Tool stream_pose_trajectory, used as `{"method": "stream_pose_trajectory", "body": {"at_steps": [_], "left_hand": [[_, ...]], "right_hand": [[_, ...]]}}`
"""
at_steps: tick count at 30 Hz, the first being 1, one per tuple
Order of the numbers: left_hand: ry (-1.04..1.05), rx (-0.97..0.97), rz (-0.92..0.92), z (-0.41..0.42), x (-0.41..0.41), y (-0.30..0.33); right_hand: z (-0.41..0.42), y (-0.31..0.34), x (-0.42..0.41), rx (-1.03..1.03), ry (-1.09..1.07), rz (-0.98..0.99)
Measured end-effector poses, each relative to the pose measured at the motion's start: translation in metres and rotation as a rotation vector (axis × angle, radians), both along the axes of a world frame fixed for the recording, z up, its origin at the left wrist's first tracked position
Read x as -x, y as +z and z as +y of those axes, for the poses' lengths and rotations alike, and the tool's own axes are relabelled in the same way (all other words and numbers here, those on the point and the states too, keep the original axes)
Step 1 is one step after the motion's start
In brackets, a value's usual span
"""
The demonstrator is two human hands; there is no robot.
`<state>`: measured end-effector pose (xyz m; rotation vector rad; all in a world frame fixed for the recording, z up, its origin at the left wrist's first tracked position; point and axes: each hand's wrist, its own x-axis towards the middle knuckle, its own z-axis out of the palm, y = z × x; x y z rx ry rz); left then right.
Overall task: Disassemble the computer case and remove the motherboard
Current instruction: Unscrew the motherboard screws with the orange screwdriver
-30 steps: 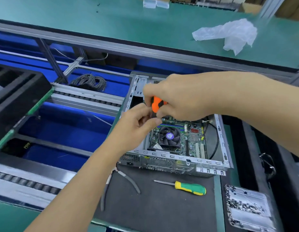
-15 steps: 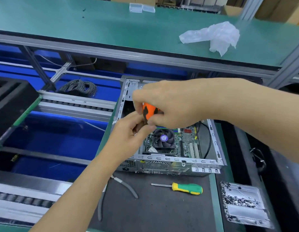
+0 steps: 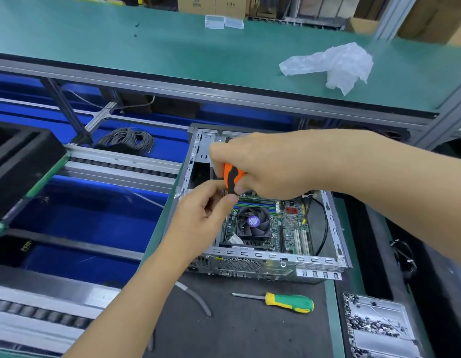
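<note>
An open metal computer case (image 3: pixel 273 258) lies on a dark mat, with the green motherboard (image 3: pixel 288 226) and its black cooler fan (image 3: pixel 253 223) inside. My right hand (image 3: pixel 270 166) is over the case's far left part, closed around an orange and black screwdriver (image 3: pixel 231 177) that points down. My left hand (image 3: pixel 206 205) is just below it, fingertips pinched at the screwdriver's lower end. The shaft and tip are hidden behind my fingers.
A green and yellow screwdriver (image 3: pixel 288 301) and grey-handled pliers (image 3: pixel 195 297) lie on the mat in front of the case. A tray of screws (image 3: pixel 379 326) sits at the lower right. A plastic bag (image 3: pixel 335 64) lies on the green shelf. A roller conveyor (image 3: pixel 120 164) runs on the left.
Both hands stay together on the orange screwdriver over the case. The camera view has shifted slightly; the grip looks the same.
</note>
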<state>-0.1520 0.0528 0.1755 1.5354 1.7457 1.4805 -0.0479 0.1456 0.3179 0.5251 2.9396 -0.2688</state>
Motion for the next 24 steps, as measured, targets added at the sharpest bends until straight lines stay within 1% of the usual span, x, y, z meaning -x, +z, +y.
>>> {"method": "stream_pose_trajectory", "body": {"at_steps": [2,3,5,7,8,10,13,15,18,20,21,22,24], "left_hand": [[0.051,0.022,-0.026,0.001,0.002,-0.002],[0.082,0.042,-0.038,0.003,0.002,-0.004],[0.108,0.045,-0.053,0.008,0.003,-0.007],[0.108,0.035,-0.07,0.011,0.002,-0.005],[0.109,0.036,-0.077,0.011,0.001,-0.004],[0.089,0.025,-0.081,0.009,0.001,-0.003],[0.017,-0.023,0.047,0.004,-0.001,-0.001],[0.055,-0.032,0.064,0.005,-0.002,-0.003],[0.124,-0.013,-0.03,0.008,-0.002,-0.005],[0.123,0.014,-0.033,0.012,-0.002,-0.006],[0.123,0.029,-0.034,0.013,-0.002,-0.007],[0.134,0.036,-0.041,0.014,-0.002,-0.007],[0.148,0.025,-0.064,0.012,-0.002,-0.006]], "right_hand": [[0.0,0.0,0.0,-0.033,-0.041,-0.003],[0.0,-0.001,0.0,-0.085,-0.068,-0.006],[0.004,-0.003,0.001,-0.251,-0.093,-0.021],[0.004,-0.003,0.002,-0.316,-0.085,-0.04],[0.005,-0.005,0.003,-0.296,-0.077,-0.045],[0.007,-0.008,0.004,-0.186,-0.047,-0.051],[0.013,-0.008,0.003,-0.023,0.015,-0.088],[0.014,-0.004,0.0,0.011,0.032,-0.096],[0.014,-0.003,-0.003,-0.012,-0.022,-0.05],[0.013,-0.005,-0.003,-0.16,-0.104,-0.03],[0.011,-0.006,-0.002,-0.236,-0.118,-0.03],[0.01,-0.007,-0.002,-0.266,-0.117,-0.031],[0.01,-0.008,-0.001,-0.209,-0.093,-0.043]]}}
